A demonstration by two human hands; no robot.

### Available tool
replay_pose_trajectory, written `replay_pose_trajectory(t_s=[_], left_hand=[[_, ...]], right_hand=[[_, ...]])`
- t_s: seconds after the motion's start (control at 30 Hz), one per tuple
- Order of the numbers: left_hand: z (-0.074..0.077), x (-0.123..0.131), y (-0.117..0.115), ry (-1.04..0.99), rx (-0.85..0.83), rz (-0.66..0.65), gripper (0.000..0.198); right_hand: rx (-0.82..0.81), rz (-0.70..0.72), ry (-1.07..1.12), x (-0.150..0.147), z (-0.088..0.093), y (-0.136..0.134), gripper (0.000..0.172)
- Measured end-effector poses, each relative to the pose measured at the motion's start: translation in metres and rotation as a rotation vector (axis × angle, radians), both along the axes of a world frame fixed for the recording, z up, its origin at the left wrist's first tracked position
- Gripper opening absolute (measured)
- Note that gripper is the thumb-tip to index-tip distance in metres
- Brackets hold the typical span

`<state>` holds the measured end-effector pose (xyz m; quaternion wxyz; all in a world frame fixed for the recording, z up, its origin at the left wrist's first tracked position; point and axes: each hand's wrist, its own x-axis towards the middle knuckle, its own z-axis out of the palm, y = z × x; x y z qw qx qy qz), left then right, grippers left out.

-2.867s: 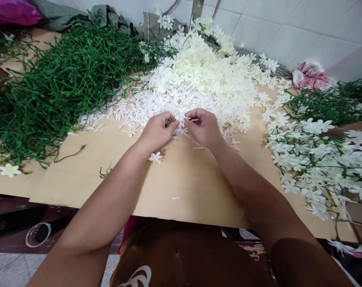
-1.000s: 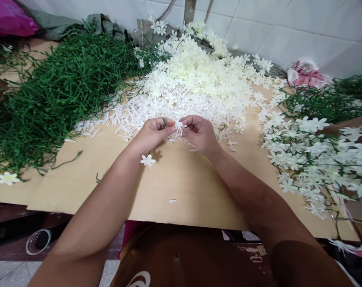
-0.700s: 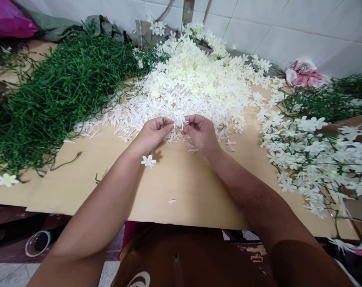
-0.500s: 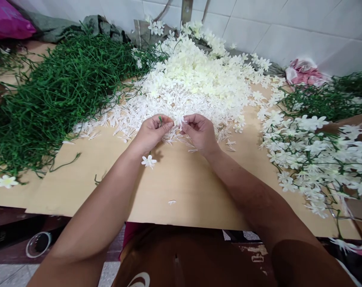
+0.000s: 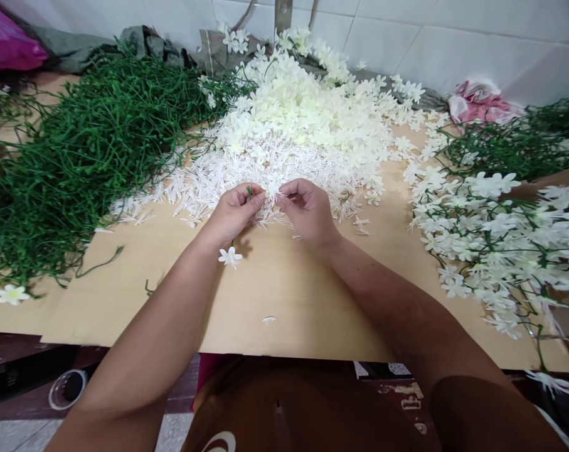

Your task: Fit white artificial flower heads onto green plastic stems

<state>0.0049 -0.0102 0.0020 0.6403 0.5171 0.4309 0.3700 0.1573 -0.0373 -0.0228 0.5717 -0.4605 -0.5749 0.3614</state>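
My left hand [image 5: 239,207] pinches a green artificial flower stem [image 5: 249,190]. A white flower [image 5: 230,257] hangs below that hand, apparently at the stem's other end. Between my two hands is another white flower [image 5: 273,187], partly covered by fingertips. My right hand [image 5: 307,207] is closed in a pinch at this flower, with white strands at its fingertips. Right behind the hands lie a heap of thin white stamen pieces [image 5: 209,182] and a pile of loose white petals [image 5: 312,107].
A large heap of green stems [image 5: 91,150] covers the left side. Assembled white flowers on stems [image 5: 486,232] lie at the right, some past the edge of the cardboard [image 5: 303,314]. A tiled wall [image 5: 463,44] closes off the back, near a crumpled pink-and-white bag [image 5: 482,103].
Both hands stay together at the flower and keep their pinches. The right fingers have shifted slightly at the petals, and the whole view has moved a little.
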Motion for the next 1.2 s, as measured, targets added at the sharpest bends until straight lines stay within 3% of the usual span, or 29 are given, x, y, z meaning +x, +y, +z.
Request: replay_pose_trajectory(t_s=[0.37,0.57,0.77,1.2], left_hand=[[-0.0005,-0.0024,-0.0003,-0.077,-0.052,-0.028,0.040],[0.0009,-0.0025,-0.0006,-0.060,-0.029,-0.015,0.037],[0.0028,-0.0058,-0.0011,-0.074,-0.091,-0.088,0.033],[0.0014,-0.0028,-0.0015,-0.045,-0.060,-0.065,0.031]], right_hand=[[0.165,-0.055,-0.141,0.0001,0.0031,-0.0048,0.020],[0.160,-0.033,-0.120,-0.0006,-0.0004,-0.0047,0.024],[0.183,-0.048,-0.136,0.0003,-0.0028,-0.0038,0.020],[0.219,-0.078,-0.140,0.0000,-0.0008,-0.0049,0.013]])
